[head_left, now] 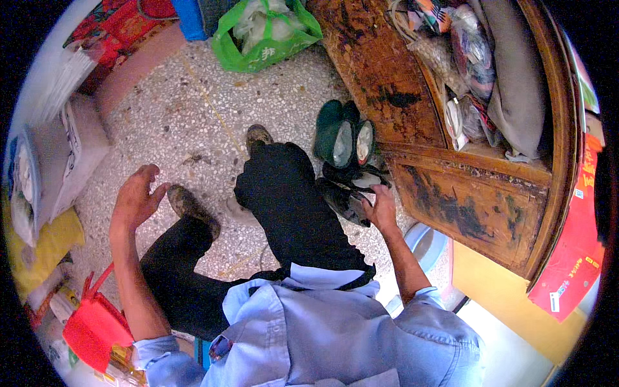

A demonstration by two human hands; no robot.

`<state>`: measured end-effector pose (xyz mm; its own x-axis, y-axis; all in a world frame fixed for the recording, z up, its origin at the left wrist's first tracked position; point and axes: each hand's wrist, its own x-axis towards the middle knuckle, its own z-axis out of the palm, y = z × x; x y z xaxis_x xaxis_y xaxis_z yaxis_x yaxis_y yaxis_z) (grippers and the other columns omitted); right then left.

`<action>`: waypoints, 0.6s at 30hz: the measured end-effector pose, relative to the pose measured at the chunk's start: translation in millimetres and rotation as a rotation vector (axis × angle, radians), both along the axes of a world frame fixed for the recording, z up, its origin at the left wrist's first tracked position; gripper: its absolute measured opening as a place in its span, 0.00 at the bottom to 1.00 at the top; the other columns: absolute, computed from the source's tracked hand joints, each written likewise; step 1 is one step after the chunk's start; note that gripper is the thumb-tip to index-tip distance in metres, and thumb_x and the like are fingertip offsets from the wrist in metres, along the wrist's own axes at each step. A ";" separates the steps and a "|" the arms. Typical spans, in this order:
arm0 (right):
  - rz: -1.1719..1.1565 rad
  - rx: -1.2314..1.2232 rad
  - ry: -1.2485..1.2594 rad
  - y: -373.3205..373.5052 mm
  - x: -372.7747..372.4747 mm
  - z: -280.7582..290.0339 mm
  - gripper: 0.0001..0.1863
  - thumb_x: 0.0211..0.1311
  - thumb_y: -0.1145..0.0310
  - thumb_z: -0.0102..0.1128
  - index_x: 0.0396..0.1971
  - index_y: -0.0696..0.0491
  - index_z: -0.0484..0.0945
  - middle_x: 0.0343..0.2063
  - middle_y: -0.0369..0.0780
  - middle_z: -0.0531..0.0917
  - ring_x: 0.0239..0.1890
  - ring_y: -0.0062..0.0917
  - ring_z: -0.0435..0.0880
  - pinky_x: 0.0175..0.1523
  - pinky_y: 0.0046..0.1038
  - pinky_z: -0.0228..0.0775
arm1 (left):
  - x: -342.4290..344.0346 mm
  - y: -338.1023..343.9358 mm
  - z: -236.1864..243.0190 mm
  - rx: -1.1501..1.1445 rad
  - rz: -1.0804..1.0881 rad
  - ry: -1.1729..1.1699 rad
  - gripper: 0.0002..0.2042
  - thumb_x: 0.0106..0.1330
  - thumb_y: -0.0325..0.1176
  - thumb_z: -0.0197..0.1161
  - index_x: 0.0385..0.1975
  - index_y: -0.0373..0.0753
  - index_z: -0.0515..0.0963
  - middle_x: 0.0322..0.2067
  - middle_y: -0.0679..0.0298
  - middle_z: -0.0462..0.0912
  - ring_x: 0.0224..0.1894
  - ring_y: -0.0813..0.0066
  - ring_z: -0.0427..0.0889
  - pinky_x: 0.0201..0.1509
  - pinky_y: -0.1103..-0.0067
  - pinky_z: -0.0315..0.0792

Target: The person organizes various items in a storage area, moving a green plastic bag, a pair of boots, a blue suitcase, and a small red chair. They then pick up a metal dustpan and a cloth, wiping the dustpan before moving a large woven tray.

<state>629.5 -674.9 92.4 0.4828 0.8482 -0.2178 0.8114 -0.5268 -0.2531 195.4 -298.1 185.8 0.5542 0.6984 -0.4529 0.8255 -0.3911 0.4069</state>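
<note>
My right hand [382, 209] is at a pair of black shoes beside the wooden cabinet, thumb and fingers closed about the heel end of the nearer black shoe [343, 201]. Just beyond it lies the other black shoe [354, 175], its light insole partly showing. Dark green boots [330, 137] stand behind the pair, openings toward me. My left hand [137, 195] hangs over the floor on the left, holding nothing, thumb apart from the fingers. Near its fingertips is the dark, patterned shoe on my left foot [191, 205]; the shoe on my right foot [259, 137] shows farther ahead.
A worn wooden cabinet [471, 209] with bagged items on its shelf borders the right side. At the far end sits a green bag [274, 55]. A red dustpan-like thing [97, 329] is low left, and a pale blue basin [425, 245] lies behind my right forearm.
</note>
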 end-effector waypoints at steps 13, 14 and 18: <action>0.291 -0.746 0.071 1.4 33.5 -38.2 0.20 0.50 0.62 0.60 0.43 0.56 0.76 0.40 0.52 0.80 0.44 0.45 0.79 0.48 0.42 0.71 | -13.0 4.0 4.9 0.048 -0.008 0.003 0.18 0.58 0.40 0.63 0.41 0.33 0.74 0.40 0.47 0.78 0.46 0.49 0.77 0.49 0.64 0.71; 0.340 -0.695 0.104 6.7 32.3 -14.7 0.18 0.50 0.63 0.59 0.41 0.56 0.76 0.39 0.52 0.80 0.43 0.45 0.79 0.48 0.42 0.71 | -16.3 3.1 0.9 0.058 -0.020 -0.007 0.18 0.58 0.39 0.63 0.41 0.32 0.74 0.40 0.47 0.78 0.46 0.48 0.76 0.49 0.63 0.71; 0.436 -0.624 0.226 23.2 57.4 73.7 0.13 0.48 0.67 0.57 0.33 0.58 0.76 0.32 0.53 0.80 0.40 0.46 0.79 0.46 0.41 0.70 | -13.1 2.0 -4.6 0.089 -0.058 -0.083 0.17 0.57 0.40 0.63 0.39 0.32 0.74 0.39 0.47 0.78 0.45 0.47 0.76 0.48 0.62 0.70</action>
